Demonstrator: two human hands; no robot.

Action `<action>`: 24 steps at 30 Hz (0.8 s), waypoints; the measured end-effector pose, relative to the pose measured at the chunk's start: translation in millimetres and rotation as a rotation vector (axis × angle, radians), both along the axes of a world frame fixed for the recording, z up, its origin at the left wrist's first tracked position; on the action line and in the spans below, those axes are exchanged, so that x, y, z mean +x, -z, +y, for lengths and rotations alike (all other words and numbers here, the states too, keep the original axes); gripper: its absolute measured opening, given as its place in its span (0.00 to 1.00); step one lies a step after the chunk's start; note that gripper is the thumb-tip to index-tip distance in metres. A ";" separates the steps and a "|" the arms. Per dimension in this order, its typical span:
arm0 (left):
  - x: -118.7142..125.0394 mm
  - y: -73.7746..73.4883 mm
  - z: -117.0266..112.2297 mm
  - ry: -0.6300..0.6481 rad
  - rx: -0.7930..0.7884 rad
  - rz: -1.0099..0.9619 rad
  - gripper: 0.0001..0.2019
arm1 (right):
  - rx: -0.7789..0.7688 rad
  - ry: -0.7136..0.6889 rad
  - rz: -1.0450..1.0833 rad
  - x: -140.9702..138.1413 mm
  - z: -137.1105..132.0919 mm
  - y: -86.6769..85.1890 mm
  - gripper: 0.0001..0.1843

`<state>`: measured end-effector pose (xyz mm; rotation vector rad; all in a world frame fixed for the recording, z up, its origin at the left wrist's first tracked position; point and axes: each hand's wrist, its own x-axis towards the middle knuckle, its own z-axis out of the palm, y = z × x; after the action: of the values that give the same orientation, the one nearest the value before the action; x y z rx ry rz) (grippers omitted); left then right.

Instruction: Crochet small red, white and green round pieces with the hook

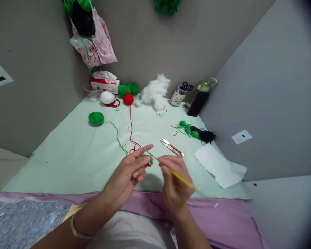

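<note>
My right hand (174, 181) is closed round a yellow crochet hook (180, 177), whose thin tip points left toward my other hand. My left hand (131, 173) pinches a tiny green and red crochet piece (150, 161) between thumb and fingers, with its index finger stretched out and green yarn running over it. Green yarn (117, 135) leads back from the piece to a green ball (96, 118), and a red strand (131, 126) leads to a red ball (128, 99). Both hands hover just above the pale green table (75, 155), near its front edge.
Small snips (171, 147) lie just beyond my right hand. White paper (219, 166) lies at the right, with small green crocheted pieces (188, 128) and a black object (204, 135) behind it. At the back stand white and green yarn balls, stuffing (155, 91), a tissue box (104, 84), a cup and a bottle.
</note>
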<state>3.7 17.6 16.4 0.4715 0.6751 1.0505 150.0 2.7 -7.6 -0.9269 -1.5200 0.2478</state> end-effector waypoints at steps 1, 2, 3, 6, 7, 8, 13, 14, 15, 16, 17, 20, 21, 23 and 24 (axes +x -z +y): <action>-0.7 -0.2 0.2 -0.026 0.007 0.006 0.21 | -0.051 0.002 0.076 -0.1 0.0 -0.9 0.16; -0.7 -0.4 0.0 -0.071 0.031 0.028 0.22 | -0.108 0.002 0.139 -0.7 0.2 -1.6 0.14; -0.1 -0.5 -0.6 -0.112 0.064 0.057 0.24 | -0.149 -0.004 0.161 -1.5 0.5 -1.8 0.13; 2.8 -0.4 -2.8 -0.105 0.085 0.085 0.28 | -0.083 -0.012 0.003 -3.4 1.0 0.7 0.16; 2.9 -0.5 -2.7 -0.060 0.055 0.063 0.27 | -0.031 -0.005 -0.050 -3.1 1.0 1.8 0.18; 2.3 -0.7 -2.0 -0.015 0.021 0.035 0.25 | 0.003 0.006 -0.058 -2.2 1.1 2.5 0.19; -3.9 -4.6 3.6 -0.021 0.035 0.025 0.19 | -0.205 -0.081 0.365 1.4 4.6 -3.1 0.11; -3.8 -5.2 3.3 -0.028 0.063 0.058 0.19 | -0.236 -0.118 0.394 0.5 5.8 -5.2 0.10; -3.0 -5.5 2.3 -0.029 0.091 0.094 0.19 | -0.254 -0.146 0.387 -0.7 6.8 -7.2 0.09; -1.7 -5.4 0.9 -0.024 0.116 0.127 0.19 | -0.265 -0.156 0.365 -2.0 7.5 -8.9 0.09; -0.1 -5.1 -0.6 -0.019 0.134 0.153 0.19 | -0.271 -0.152 0.341 -3.3 7.7 -10.0 0.09; 4.2 -3.2 -3.3 -0.030 0.143 0.177 0.18 | -0.259 -0.134 0.266 -5.2 5.1 -9.0 0.11; 5.0 -2.5 -3.2 -0.044 0.136 0.170 0.19 | -0.223 -0.118 0.203 -4.9 3.4 -7.1 0.13; 5.3 -1.2 -1.7 -0.058 0.113 0.139 0.21 | -0.096 -0.050 0.009 -3.1 -0.1 -2.1 0.17; 4.7 -0.6 -0.5 -0.047 0.091 0.116 0.22 | -0.030 -0.016 -0.087 -1.7 -1.6 0.3 0.20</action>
<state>8.4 17.1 17.0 0.6013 0.7459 1.1075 148.3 1.1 -7.8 -0.9607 -1.6077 0.2450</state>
